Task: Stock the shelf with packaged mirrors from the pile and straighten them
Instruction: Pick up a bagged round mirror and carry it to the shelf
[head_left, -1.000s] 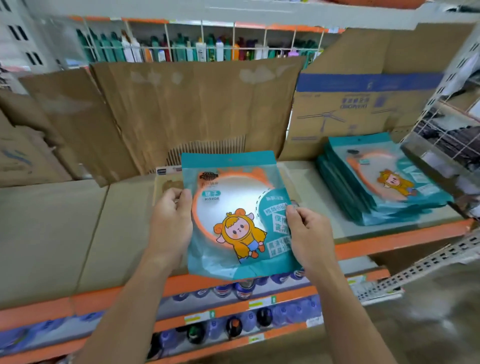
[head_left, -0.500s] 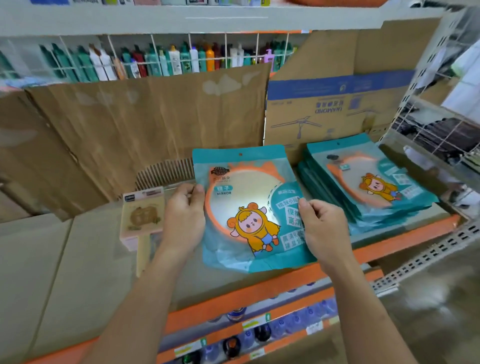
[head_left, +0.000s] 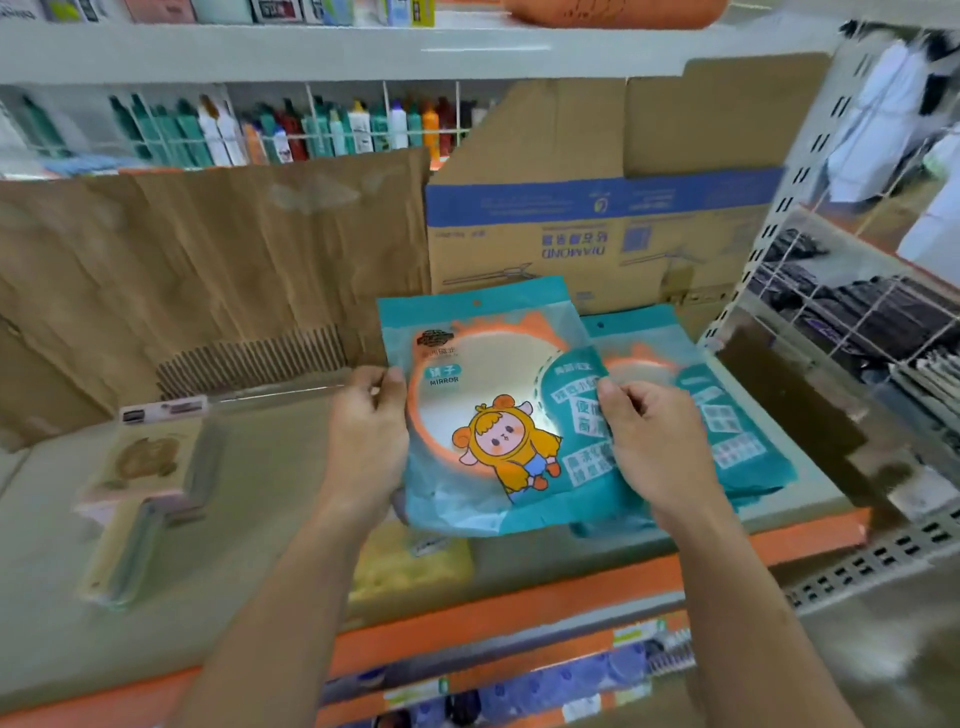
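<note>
One mirror packet (head_left: 493, 415) between left hand (head_left: 363, 447), right hand (head_left: 660, 452); one stack (head_left: 732, 421)

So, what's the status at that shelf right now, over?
Left hand and right hand pinch mirror packet sides. Packet overlaps the stack in view. Nothing seen blocking.

Bright, even light (edges blurred, warped)
</note>
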